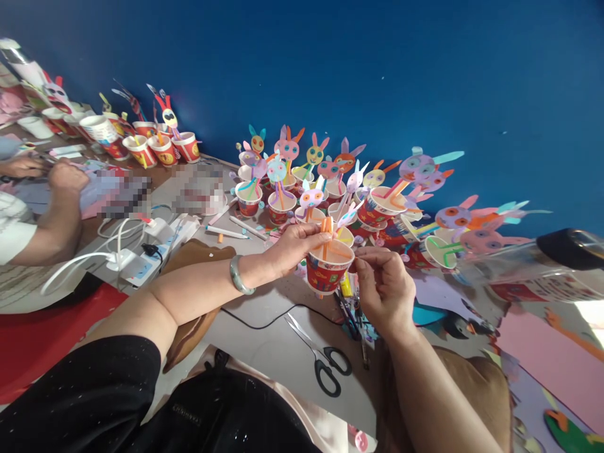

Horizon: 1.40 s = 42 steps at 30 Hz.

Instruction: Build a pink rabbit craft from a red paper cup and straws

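A red printed paper cup (pixel 325 277) with a white rim is held up over the table, tilted so its inside shows. My left hand (pixel 302 245) pinches orange paper strips (pixel 327 230) that stand up out of the cup. More orange strip lies across the cup's inside, and a small orange end shows under its base. My right hand (pixel 387 292) is closed, its fingertips against the cup's right side below the rim; what they pinch is hidden. Black-handled scissors (pixel 325 365) lie partly open on the table below the cup.
Behind stand several paper cups (pixel 248 200) with paper rabbit figures against a blue wall (pixel 302 63). At left are a power strip (pixel 136 267) with cables and another person's hands (pixel 66 176). Pink paper sheets (pixel 547 358) and a clear bottle (pixel 528 261) are at right.
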Motion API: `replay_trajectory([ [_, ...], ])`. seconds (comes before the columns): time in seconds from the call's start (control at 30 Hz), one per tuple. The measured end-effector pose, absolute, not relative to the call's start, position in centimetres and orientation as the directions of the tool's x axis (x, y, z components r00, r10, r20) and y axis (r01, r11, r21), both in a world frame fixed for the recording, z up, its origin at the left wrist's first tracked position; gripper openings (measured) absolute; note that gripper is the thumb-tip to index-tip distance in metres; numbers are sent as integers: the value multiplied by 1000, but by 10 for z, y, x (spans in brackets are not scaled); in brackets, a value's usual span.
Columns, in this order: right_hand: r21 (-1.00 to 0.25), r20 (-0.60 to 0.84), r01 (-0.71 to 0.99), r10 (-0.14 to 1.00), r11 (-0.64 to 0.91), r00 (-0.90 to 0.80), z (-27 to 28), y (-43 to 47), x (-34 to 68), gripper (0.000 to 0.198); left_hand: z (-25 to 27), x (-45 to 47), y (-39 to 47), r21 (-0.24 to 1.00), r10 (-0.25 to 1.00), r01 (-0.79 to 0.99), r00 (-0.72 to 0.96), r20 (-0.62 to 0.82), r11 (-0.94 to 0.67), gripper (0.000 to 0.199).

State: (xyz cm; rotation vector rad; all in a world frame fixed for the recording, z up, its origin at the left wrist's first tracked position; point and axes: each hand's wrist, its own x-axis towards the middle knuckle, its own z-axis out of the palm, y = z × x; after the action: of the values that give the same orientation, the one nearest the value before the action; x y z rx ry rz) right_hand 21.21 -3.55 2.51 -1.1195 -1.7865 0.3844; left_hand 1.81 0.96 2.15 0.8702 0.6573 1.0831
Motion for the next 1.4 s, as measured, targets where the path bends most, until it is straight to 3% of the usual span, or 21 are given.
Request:
replay_trajectory([
  [0.37, -828, 478, 288, 874, 482, -87, 28, -25, 215, 21, 27, 17, 8, 824, 922, -491, 377, -92, 283, 35],
  [0.53, -837, 482, 280, 876, 470, -27, 23, -26, 214, 13, 21, 18, 9, 811, 914, -495, 388, -116, 313, 33],
  [0.73, -799, 510, 328, 857, 504, -74, 22, -26, 212, 6, 23, 18, 8, 800, 910, -506, 397, -116, 323, 32],
  [1.0, -875, 397, 260, 913, 408, -95, 31, -25, 215, 17, 25, 19, 6, 792, 897, -493, 417, -147, 359, 36],
  [1.17, -943, 263, 165, 952, 288, -158, 36, -17, 224, 30, 23, 20, 4, 833, 850, -389, 498, -168, 393, 42],
  [1.3, -970, 119, 191, 979, 151, -168, 41, -18, 222, 40, 21, 22, -2, 849, 799, -330, 578, -165, 413, 47],
  [1.4, -974, 92, 189, 977, 129, -190, 43, -23, 216, 45, 23, 24, -8, 883, 791, -280, 594, -149, 377, 46],
])
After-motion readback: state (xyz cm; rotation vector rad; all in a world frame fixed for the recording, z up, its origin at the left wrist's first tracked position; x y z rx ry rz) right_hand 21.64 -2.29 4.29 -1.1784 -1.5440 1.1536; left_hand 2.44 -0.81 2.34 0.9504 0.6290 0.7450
